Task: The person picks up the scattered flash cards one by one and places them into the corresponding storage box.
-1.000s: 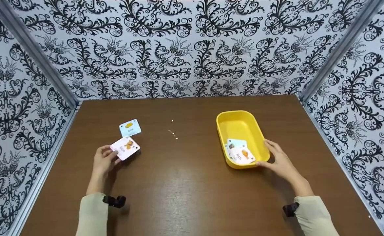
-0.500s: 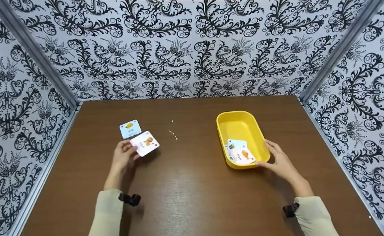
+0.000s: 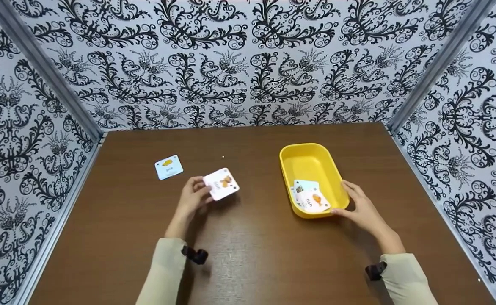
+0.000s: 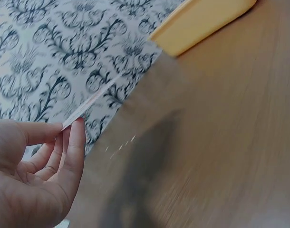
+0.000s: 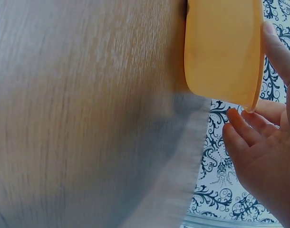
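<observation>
My left hand [image 3: 192, 198] pinches a white picture card [image 3: 224, 186] by its left edge, between thumb and fingers. An orange animal is on its face, above the table left of the tray. The left wrist view shows this card [image 4: 90, 103] nearly edge-on. With thumb and fingers at the near right corner, my right hand [image 3: 363, 212] grips the rim of a yellow plastic tray [image 3: 305, 163]. In the right wrist view the tray's outer wall [image 5: 223, 47] faces the camera. Inside lie several cards, a fish card [image 3: 313, 201] on top, at the near end.
A light blue card [image 3: 169, 168] with a yellow picture lies at the left of the brown wooden table [image 3: 248, 254]. Patterned walls [image 3: 231, 63] close off the back and both sides. A small pale speck [image 3: 223, 156] shows near the table's middle.
My left hand has carried the picture card to the right, away from the light blue card and closer to the tray. My right hand and the tray have stayed in place.
</observation>
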`<action>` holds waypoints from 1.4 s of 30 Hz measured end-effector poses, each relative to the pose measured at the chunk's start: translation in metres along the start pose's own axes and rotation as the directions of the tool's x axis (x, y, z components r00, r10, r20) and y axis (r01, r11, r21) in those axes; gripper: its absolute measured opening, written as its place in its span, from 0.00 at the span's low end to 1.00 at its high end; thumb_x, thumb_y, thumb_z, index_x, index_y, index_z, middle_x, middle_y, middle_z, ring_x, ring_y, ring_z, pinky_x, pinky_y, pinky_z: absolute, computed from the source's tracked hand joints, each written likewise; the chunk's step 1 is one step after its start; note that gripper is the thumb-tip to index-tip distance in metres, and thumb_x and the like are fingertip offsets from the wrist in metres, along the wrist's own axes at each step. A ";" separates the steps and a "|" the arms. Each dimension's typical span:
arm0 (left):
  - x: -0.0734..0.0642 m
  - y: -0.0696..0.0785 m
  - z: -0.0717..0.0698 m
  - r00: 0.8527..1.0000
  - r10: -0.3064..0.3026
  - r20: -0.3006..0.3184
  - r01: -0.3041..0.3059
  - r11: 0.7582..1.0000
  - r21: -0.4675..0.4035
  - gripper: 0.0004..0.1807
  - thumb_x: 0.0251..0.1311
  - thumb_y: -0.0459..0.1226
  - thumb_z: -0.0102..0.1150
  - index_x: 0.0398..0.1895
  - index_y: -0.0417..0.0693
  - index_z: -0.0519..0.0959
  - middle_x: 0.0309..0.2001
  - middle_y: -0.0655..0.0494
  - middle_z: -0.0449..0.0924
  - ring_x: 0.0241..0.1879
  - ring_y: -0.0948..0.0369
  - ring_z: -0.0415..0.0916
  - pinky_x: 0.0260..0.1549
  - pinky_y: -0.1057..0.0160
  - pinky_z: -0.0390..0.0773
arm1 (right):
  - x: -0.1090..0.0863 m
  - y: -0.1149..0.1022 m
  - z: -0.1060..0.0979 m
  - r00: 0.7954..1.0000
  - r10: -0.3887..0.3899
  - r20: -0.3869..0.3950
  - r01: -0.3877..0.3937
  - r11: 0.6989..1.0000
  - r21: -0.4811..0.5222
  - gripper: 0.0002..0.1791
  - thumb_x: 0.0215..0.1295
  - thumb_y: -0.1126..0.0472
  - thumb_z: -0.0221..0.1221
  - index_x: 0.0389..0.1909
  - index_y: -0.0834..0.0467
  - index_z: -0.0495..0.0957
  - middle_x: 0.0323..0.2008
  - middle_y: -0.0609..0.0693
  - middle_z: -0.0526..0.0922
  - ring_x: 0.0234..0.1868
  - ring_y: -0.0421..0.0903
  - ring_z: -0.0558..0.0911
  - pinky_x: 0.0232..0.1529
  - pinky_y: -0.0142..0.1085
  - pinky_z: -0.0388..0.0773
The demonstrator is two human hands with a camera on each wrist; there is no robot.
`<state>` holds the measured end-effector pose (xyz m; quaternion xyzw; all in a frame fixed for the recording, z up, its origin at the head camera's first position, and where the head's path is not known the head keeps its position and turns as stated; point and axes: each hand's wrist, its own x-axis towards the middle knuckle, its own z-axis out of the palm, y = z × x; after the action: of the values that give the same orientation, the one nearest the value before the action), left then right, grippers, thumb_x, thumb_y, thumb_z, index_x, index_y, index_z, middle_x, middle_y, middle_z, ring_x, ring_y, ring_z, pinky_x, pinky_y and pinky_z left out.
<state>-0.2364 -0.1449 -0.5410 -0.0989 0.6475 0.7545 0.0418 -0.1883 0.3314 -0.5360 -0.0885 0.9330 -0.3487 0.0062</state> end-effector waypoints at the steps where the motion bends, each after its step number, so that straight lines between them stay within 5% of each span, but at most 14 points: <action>1: 0.000 -0.001 0.005 1.000 0.004 0.012 -0.004 1.000 -0.002 0.17 0.65 0.24 0.54 0.55 0.34 0.66 0.43 0.47 0.75 0.35 0.60 0.79 0.31 0.65 0.85 | 0.000 0.000 0.000 1.000 0.001 -0.001 -0.001 1.000 -0.001 0.53 0.56 0.44 0.71 0.74 0.67 0.57 0.75 0.64 0.56 0.74 0.65 0.59 0.73 0.64 0.56; 23: -0.004 0.002 0.105 0.981 -0.003 0.195 -0.001 1.000 0.018 0.18 0.62 0.22 0.56 0.54 0.33 0.67 0.40 0.52 0.74 0.34 0.62 0.78 0.33 0.65 0.87 | 0.002 0.000 -0.001 1.000 0.004 -0.002 -0.004 1.000 -0.006 0.55 0.55 0.43 0.71 0.75 0.66 0.56 0.75 0.63 0.56 0.74 0.65 0.58 0.74 0.65 0.55; 42: -0.020 -0.007 0.161 0.929 -0.018 0.370 -0.022 0.994 0.105 0.19 0.61 0.22 0.57 0.55 0.30 0.68 0.41 0.47 0.75 0.39 0.59 0.76 0.40 0.56 0.88 | 0.000 0.002 0.001 1.000 -0.008 -0.013 0.008 1.000 -0.004 0.54 0.55 0.45 0.71 0.75 0.66 0.57 0.75 0.64 0.57 0.74 0.65 0.59 0.73 0.64 0.55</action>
<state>-0.2307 0.0166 -0.5210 0.0480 0.6676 0.7238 0.1676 -0.1887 0.3320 -0.5383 -0.0901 0.9334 -0.3474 -0.0014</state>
